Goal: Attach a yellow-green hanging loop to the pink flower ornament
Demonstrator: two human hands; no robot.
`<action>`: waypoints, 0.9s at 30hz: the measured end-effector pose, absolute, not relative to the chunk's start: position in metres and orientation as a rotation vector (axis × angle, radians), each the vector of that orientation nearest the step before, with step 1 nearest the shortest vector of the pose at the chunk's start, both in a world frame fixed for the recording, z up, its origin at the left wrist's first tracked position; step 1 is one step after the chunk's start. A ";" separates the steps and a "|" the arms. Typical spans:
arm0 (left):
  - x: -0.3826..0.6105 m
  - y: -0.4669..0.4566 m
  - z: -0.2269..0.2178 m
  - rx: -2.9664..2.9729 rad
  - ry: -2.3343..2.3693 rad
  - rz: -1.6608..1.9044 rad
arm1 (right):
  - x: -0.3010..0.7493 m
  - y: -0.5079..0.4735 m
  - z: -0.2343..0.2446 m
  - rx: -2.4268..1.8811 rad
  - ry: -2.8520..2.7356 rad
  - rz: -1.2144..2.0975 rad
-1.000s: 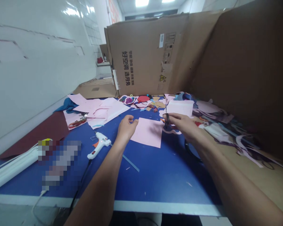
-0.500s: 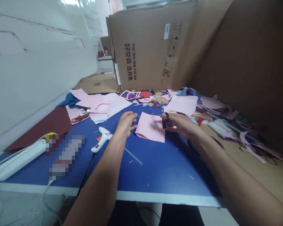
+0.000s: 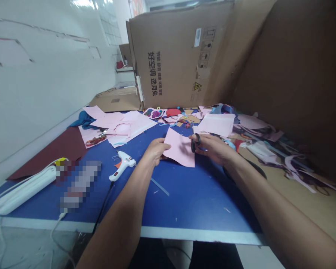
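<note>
My left hand (image 3: pixel 158 150) pinches the left edge of a folded pink sheet (image 3: pixel 180 149), thumb on top and fingers underneath. The sheet's left side is raised off the blue table (image 3: pixel 190 201). In my right hand (image 3: pixel 210 147) is a pair of scissors (image 3: pixel 195 142) with black handles, its blades pointing up and away from me. The scissors are at the right edge of the pink sheet; whether they touch it I cannot tell. A white glue gun (image 3: pixel 122 166) lies on the table to the left of my left forearm.
A white power strip (image 3: pixel 28 190) and a dark red sheet (image 3: pixel 52 151) lie at the left. Pink sheets (image 3: pixel 134 121) and coloured scraps (image 3: pixel 184 118) cover the back. More cut-offs (image 3: pixel 266 153) are piled at the right. Large cardboard (image 3: pixel 173 45) stands behind the table.
My left hand has closed on the left edge of the pink sheet and lifted it slightly. Before, the hand was beside it with fingers apart. My right hand with the scissors has barely moved.
</note>
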State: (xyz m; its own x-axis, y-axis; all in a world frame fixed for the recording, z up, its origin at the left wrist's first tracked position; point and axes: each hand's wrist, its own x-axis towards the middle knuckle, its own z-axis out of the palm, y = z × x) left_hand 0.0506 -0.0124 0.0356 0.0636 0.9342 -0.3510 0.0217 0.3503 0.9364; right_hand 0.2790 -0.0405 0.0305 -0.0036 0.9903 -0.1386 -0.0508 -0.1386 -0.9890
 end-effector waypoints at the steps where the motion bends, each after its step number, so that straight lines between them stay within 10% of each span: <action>1: 0.050 -0.011 0.036 0.980 1.325 0.925 | 0.280 -0.040 0.031 -1.249 -1.104 1.310; 27: 0.045 -0.015 0.028 1.114 1.044 0.777 | 0.295 -0.039 0.047 -0.976 -1.149 1.311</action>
State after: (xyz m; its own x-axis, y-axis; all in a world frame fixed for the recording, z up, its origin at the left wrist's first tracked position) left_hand 0.0454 -0.0151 0.0284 0.3411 0.9014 -0.2667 0.0036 0.2824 0.9593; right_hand 0.2950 -0.0387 0.0467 -0.0763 0.9946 0.0701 -0.2002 0.0536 -0.9783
